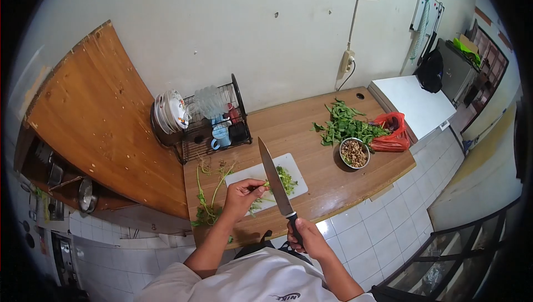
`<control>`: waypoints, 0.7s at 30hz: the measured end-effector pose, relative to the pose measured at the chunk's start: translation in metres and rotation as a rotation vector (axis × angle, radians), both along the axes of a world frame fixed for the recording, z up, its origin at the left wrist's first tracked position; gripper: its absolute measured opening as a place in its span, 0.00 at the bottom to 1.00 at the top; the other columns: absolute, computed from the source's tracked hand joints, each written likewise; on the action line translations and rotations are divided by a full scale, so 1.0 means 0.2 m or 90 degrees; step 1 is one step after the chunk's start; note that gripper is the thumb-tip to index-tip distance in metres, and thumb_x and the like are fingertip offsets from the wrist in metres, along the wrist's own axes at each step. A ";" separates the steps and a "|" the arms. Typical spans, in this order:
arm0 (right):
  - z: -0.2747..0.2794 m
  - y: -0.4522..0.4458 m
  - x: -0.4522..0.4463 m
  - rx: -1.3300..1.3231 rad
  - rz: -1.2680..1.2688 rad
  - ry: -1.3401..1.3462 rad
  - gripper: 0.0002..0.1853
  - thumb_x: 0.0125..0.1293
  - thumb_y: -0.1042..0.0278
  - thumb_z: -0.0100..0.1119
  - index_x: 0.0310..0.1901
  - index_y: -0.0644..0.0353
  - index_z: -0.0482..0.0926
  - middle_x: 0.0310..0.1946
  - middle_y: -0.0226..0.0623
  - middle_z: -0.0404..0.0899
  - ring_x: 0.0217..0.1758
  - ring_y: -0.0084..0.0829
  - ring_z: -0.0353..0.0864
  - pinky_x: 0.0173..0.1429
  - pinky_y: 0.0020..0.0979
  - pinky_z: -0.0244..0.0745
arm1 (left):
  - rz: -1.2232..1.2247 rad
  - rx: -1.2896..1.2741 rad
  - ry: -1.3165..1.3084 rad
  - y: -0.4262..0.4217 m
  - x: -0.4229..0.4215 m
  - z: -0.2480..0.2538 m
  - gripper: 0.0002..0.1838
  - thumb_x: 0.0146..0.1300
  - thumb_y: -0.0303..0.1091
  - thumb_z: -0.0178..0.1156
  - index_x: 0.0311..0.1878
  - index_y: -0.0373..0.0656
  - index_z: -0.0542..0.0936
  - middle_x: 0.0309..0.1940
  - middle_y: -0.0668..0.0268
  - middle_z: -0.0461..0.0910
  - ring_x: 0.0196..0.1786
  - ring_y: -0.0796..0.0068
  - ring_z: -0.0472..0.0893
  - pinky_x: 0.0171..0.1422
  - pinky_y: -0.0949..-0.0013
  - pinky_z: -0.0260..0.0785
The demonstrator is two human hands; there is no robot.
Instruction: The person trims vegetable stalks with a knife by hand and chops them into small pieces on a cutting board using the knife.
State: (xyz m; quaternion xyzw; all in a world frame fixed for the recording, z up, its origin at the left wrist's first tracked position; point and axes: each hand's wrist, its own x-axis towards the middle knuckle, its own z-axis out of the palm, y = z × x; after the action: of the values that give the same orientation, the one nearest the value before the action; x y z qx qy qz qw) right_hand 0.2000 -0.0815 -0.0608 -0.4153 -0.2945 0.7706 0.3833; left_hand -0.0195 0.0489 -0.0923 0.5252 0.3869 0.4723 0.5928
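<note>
A large kitchen knife (275, 177) with a black handle is gripped in my right hand (306, 236), its blade raised over the chopping board and pointing away from me. My left hand (244, 195) is pinched on a small piece of green stem beside the blade, over the board. On the white chopping board (298, 163) lie chopped greens (286, 181), partly hidden behind the blade. Long leafy stems with roots (206, 202) are spread on the table to the left of the board.
A black dish rack (211, 141) with plates and cups stands at the back left. Toward the right are a metal bowl (354, 153) of chopped brownish pieces, a pile of leafy greens (344, 126) and a red plastic bag (393, 135). The wooden table's (322, 191) front edge is near me.
</note>
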 end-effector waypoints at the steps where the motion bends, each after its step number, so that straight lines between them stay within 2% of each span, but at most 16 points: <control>1: 0.00 0.01 0.00 0.000 0.001 -0.003 0.18 0.82 0.46 0.41 0.41 0.51 0.69 0.25 0.22 0.66 0.21 0.14 0.58 0.23 0.20 0.51 | -0.011 0.012 -0.012 0.02 -0.02 -0.02 0.10 0.68 0.25 0.66 0.51 0.33 0.83 0.41 0.63 0.87 0.41 0.81 0.82 0.45 0.76 0.77; 7: 0.02 0.01 -0.06 0.031 -0.019 -0.018 0.19 0.81 0.46 0.42 0.41 0.52 0.70 0.26 0.24 0.66 0.21 0.14 0.58 0.23 0.19 0.51 | -0.036 0.008 -0.056 0.04 -0.07 0.02 0.10 0.68 0.26 0.66 0.50 0.34 0.83 0.40 0.62 0.87 0.37 0.83 0.81 0.42 0.77 0.74; 9: 0.02 0.01 -0.07 0.062 -0.012 -0.050 0.25 0.78 0.36 0.43 0.42 0.54 0.70 0.23 0.27 0.65 0.20 0.17 0.60 0.21 0.21 0.52 | -0.043 -0.002 -0.063 0.04 -0.08 0.02 0.10 0.68 0.26 0.66 0.50 0.35 0.83 0.40 0.62 0.87 0.37 0.83 0.80 0.42 0.78 0.74; 21: 0.06 -0.03 -0.05 0.043 -0.033 -0.059 0.25 0.79 0.37 0.42 0.41 0.55 0.70 0.23 0.27 0.65 0.19 0.16 0.60 0.20 0.21 0.51 | -0.074 -0.003 -0.060 0.04 -0.05 0.01 0.11 0.69 0.26 0.66 0.52 0.35 0.83 0.41 0.64 0.87 0.40 0.84 0.81 0.44 0.79 0.72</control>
State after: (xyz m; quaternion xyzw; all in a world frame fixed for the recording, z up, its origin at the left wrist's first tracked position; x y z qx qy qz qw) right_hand 0.1899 -0.0875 -0.0482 -0.4453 -0.3267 0.7298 0.4029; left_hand -0.0288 0.0577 -0.0897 0.5226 0.3282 0.4604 0.6381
